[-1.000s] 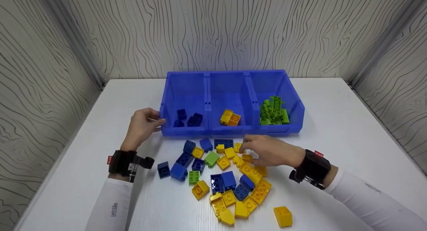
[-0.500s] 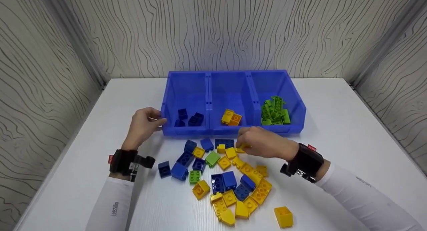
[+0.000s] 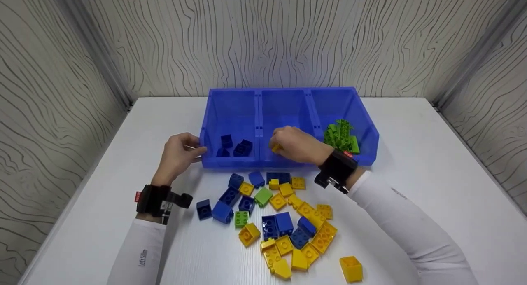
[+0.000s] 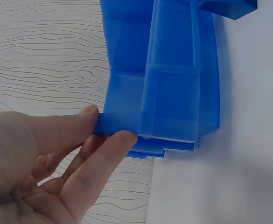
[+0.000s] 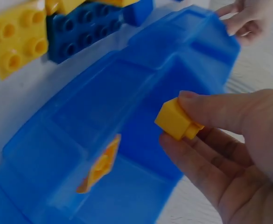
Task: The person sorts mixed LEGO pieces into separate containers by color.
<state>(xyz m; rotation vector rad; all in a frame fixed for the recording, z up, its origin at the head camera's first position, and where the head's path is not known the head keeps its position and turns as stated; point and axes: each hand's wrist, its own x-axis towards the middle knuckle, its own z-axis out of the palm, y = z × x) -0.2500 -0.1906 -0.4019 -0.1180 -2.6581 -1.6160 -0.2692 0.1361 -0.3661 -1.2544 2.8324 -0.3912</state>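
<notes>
In the right wrist view, my right hand [image 5: 229, 140] pinches a small yellow toy brick [image 5: 172, 120] between thumb and fingertips. In the head view that right hand [image 3: 297, 145] is over the middle compartment of the blue three-compartment bin [image 3: 230, 163], hiding most of the yellow bricks there. One of these yellow bricks [image 5: 101, 163] shows inside the compartment in the right wrist view. At the bin's left end, my left hand [image 3: 177, 158] holds the side wall; the left wrist view shows thumb and finger on the wall's edge [image 4: 120, 123].
Dark blue bricks [image 3: 241, 148] lie in the left compartment, green bricks [image 3: 342, 136] in the right one. Yellow, blue and a couple of green bricks [image 3: 263, 197] are scattered in front of the bin. One yellow brick [image 3: 351, 269] lies apart at front right.
My right hand has picked up a yellow brick from the top right of the pile and carried it up and left, over the middle compartment. The left hand stays on the bin.
</notes>
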